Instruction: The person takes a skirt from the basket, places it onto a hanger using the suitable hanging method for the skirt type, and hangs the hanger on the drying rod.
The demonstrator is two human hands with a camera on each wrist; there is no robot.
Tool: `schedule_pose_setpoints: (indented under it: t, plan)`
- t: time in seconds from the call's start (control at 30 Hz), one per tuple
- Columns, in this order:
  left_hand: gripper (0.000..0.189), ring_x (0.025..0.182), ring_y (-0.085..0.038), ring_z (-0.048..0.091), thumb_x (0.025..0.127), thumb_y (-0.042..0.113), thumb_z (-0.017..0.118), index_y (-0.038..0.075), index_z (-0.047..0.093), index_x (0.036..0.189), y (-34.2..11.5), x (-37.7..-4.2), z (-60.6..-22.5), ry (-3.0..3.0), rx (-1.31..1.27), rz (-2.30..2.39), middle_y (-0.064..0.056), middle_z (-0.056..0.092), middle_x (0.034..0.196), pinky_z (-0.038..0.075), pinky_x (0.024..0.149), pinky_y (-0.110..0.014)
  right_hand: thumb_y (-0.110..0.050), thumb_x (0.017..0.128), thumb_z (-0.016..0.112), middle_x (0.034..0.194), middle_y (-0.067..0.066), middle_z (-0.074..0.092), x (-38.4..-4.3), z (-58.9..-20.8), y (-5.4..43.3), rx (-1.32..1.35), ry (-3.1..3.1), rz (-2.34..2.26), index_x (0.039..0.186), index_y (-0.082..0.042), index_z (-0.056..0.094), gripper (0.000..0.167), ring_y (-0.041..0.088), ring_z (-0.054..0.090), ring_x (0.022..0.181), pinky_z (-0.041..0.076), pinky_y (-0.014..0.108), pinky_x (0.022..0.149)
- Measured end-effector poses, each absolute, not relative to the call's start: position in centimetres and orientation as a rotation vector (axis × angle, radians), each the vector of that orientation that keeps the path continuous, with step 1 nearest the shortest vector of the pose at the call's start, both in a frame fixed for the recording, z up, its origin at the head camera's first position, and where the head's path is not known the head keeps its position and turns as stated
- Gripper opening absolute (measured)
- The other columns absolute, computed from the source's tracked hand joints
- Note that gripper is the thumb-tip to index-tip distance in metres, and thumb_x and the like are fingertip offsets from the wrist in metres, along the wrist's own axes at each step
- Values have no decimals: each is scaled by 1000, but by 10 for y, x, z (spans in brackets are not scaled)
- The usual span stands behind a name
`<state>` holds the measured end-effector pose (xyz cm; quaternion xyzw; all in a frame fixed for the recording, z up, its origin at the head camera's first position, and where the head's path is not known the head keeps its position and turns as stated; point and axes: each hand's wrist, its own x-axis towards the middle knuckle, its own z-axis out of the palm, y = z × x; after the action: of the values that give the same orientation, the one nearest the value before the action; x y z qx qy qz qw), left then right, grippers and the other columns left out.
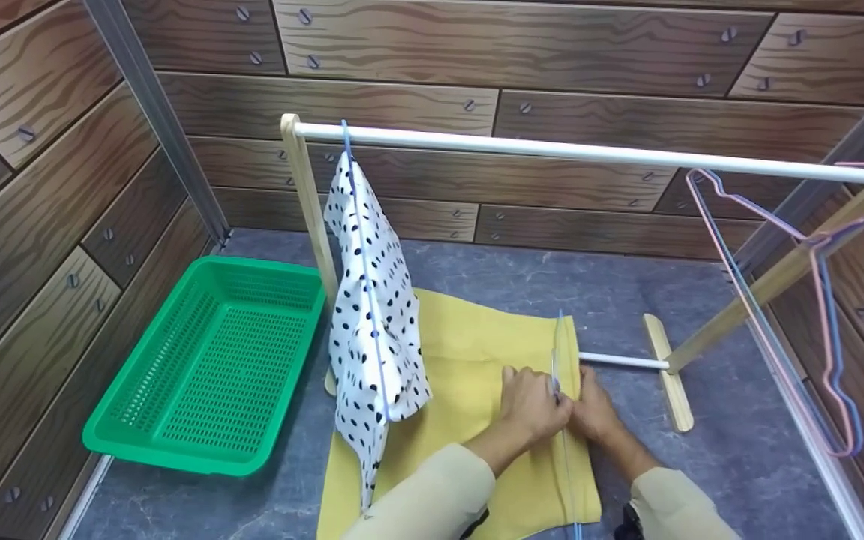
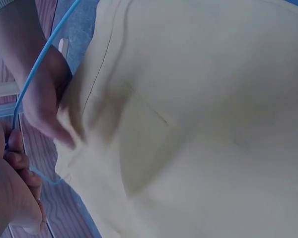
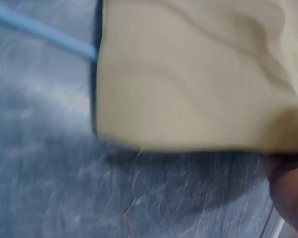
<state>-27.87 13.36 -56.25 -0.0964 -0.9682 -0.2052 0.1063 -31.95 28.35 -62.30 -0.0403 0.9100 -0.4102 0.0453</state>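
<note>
A yellow cloth (image 1: 477, 420) lies spread on the grey surface, with a blue wire hanger (image 1: 568, 469) laid along its right end. My left hand (image 1: 533, 403) grips the hanger near its hook, fingers curled round the wire in the left wrist view. Close beside it, my right hand (image 1: 595, 409) pinches the cloth's right edge, thumb on top and fingers hidden underneath. One blue end of the hanger (image 3: 44, 32) sticks out past the cloth in the right wrist view.
A white rail (image 1: 552, 146) on wooden posts spans the back. A black-dotted white cloth (image 1: 372, 300) hangs from it on a blue hanger at left; pink and blue hangers (image 1: 826, 300) hang at right. A green basket (image 1: 203, 457) stands at left, by plank-patterned walls.
</note>
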Motion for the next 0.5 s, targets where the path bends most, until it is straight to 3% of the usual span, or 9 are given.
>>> schedule_pose_setpoints:
  t: [0.1,0.2,0.4,0.5]
  plan:
    - [39,58,-15,46,80,31,63,19,37,53,133,-278,-562,-2848,-273,-613,8,38,51,27,70,-31,-20,92,62,125,37,58,-314,-620,284,-115,2751,-1161,133,15,43,58,46,58,114,46,54,98]
    - [40,59,-15,48,81,32,63,20,39,52,133,-277,-561,-2836,-266,-596,8,43,51,30,71,-31,-20,93,60,114,37,62,-307,-618,281,-117,2839,-1111,126,17,50,50,48,62,107,48,55,93]
    - [42,60,-16,54,83,36,65,20,45,50,134,-276,-560,-2807,-271,-544,6,54,54,29,69,-31,-10,95,53,77,32,63,-292,-621,270,-104,3200,-989,111,12,51,27,54,64,77,50,59,67]
    - [41,59,-16,52,83,33,64,19,43,50,134,-277,-559,-2822,-273,-545,6,51,53,30,70,-32,-11,98,46,71,31,60,-287,-622,270,9,3289,-960,112,7,49,22,54,61,68,48,60,58]
